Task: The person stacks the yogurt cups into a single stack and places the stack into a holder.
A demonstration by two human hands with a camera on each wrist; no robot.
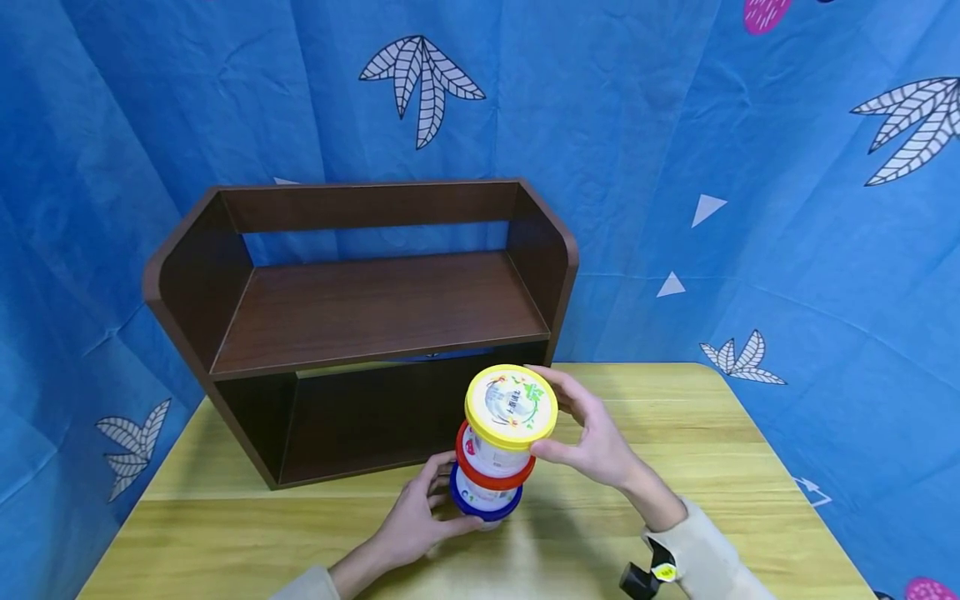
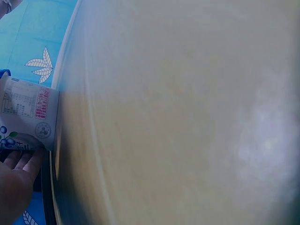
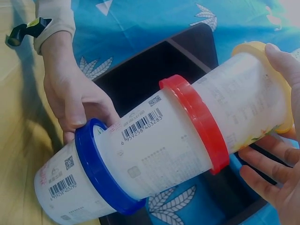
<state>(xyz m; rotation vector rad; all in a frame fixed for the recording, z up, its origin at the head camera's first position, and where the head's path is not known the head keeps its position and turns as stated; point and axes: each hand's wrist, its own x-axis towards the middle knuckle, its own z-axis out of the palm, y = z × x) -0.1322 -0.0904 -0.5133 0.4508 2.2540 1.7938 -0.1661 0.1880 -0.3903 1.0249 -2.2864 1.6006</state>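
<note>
Two hands engaged, neither released. Nearest you, L hand (image 1: 414, 518) grips the blue-lidded tub (image 3: 82, 178), bottom of the stack. Above it sits the red-lidded tub (image 3: 161, 143); on top, the yellow-lidded tub (image 1: 512, 407), its lid grasped by your R hand (image 1: 588, 442). Progress, in insp.'s judgement: stacking done, all 3 tubs in approx. one column in front of the shelf unit (image 1: 382, 304); outstanding: your release. Obs. limits: some L fingers hidden behind the tub; L-wrist view cuts that tub off at the edge; base contact w/ tabletop (image 1: 652, 417) unconfirmed; R hand cropped in R-wrist view; small label print illegible; shelf's lower bay partly hidden by your stack.
</note>
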